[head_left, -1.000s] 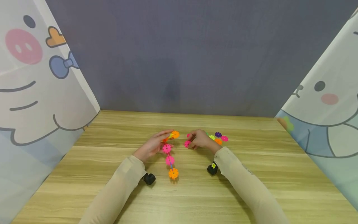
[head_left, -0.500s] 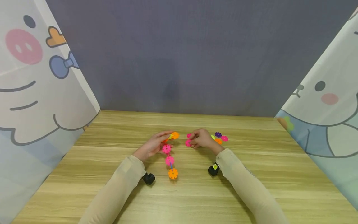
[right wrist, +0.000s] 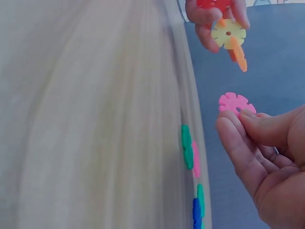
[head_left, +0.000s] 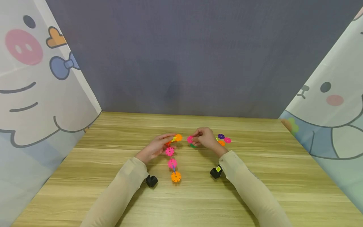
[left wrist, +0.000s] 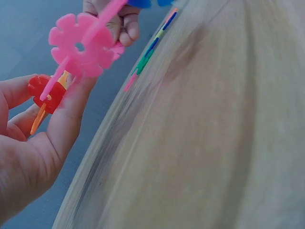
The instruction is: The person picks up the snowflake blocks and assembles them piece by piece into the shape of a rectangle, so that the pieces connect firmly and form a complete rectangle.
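Note:
My left hand [head_left: 155,147] grips a chain of linked snowflake discs near its upper end. A red disc [left wrist: 56,99] sits between its fingers, and a yellow disc [right wrist: 220,36] and an orange disc [head_left: 178,137] stick out beyond them. Two pink discs, the nearer one to the hand [head_left: 169,151] among them, hang below, down to an orange disc [head_left: 175,177] at the lower end. With thumb and fingers my right hand [head_left: 206,138] pinches a loose pink disc [right wrist: 231,101], held above the table and apart from the chain.
Below the right hand a green disc [right wrist: 187,148] lies on the wooden table [head_left: 198,198]. Right of it lie a purple disc [head_left: 221,136], a pink disc [head_left: 227,140] and an orange disc [head_left: 221,143]. A grey panel [head_left: 181,63] stands behind the table.
My right hand has raised the pink disc off the table and slightly away from me, and a green disc now shows beneath it. The left hand with the chain has barely moved.

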`<state>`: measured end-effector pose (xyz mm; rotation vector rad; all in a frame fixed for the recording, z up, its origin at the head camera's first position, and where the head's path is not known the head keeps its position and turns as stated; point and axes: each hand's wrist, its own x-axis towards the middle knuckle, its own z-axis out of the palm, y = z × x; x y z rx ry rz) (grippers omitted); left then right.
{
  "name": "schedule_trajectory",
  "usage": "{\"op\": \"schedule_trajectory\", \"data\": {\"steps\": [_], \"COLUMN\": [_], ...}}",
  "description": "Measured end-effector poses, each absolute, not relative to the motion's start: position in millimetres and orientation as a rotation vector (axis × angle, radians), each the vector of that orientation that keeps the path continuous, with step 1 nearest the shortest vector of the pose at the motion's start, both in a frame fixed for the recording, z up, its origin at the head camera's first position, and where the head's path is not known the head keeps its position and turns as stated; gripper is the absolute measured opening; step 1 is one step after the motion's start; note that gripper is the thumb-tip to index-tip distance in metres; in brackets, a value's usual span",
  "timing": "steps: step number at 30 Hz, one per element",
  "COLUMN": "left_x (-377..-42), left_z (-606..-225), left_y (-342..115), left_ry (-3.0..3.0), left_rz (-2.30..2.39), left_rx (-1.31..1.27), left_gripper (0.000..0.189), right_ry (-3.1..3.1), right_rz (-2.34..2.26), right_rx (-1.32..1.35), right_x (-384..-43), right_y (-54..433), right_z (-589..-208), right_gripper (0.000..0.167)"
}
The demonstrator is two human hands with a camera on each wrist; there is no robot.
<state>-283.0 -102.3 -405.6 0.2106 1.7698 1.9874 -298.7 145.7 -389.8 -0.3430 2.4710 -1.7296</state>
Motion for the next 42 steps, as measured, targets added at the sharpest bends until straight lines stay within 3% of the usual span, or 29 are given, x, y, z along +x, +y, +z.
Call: {"op": "schedule_trajectory", "data": {"steps": [19, 28, 35, 42], "left_x": [-283.4, -282.6, -280.6, -281.3], "left_z": [-403.4, -402.8, -402.1, -403.3], "left_y": [-103.4, -103.3, -101.9, -100.6], "left_ry": [1.748, 1.750, 1.712, 1.728], "left_rz": [1.981, 1.973, 1.990, 1.980], "left_rx": [0.213, 0.241, 0.232, 0.246], "left_gripper": [0.044, 0.044, 0.043, 0.043], "right_ry": [2.552, 2.485, 2.476, 2.406], "right_rz": [-1.806, -1.915, -1.885, -1.902], "right_rx": [-0.493, -0.695, -0.675, -0.756], "right_x": [-295.0, -295.3, -294.8, -296.2], "right_y": [138.3, 137.5, 136.9, 138.1], "right_z": [-379.6, -386.1, -388.4, -393.3], "right_gripper": [0.004, 0.014, 0.005, 0.006]}}
